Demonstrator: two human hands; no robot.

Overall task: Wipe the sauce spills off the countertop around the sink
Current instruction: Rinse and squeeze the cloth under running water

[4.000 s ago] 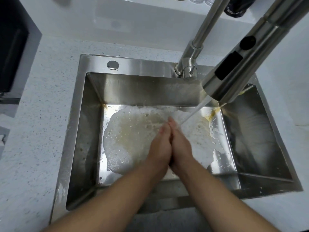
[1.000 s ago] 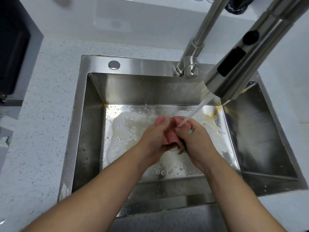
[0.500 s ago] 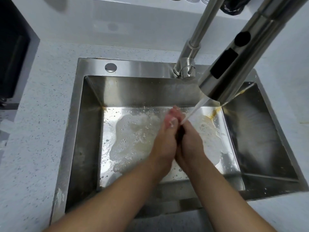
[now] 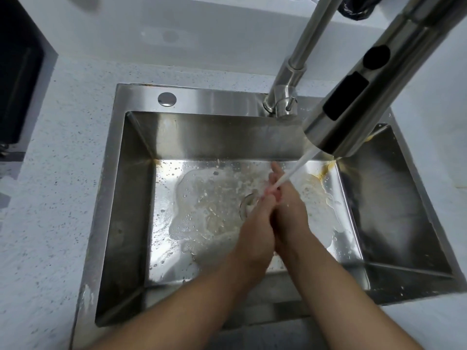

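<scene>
My left hand (image 4: 255, 231) and my right hand (image 4: 290, 218) are pressed palm to palm over the middle of the steel sink (image 4: 131, 198), fingers straight, holding nothing. A stream of water (image 4: 295, 170) from the tap's spray head (image 4: 358, 97) lands on the fingertips. Foamy, brownish water (image 4: 202, 210) lies on the sink floor to the left of my hands. Orange sauce stains (image 4: 326, 170) sit in the sink's far right corner. The white speckled countertop (image 4: 55, 198) surrounds the sink.
The tap's upright pipe (image 4: 298, 59) rises from the sink's back ledge, beside a round steel cap (image 4: 167, 99). A black appliance (image 4: 17, 84) stands at the far left. A dark object (image 4: 358, 6) sits on the back ledge.
My hands, cupped together a second ago, are flat palm to palm again and have slid against each other under the running water. The foam patch on the sink floor has changed shape.
</scene>
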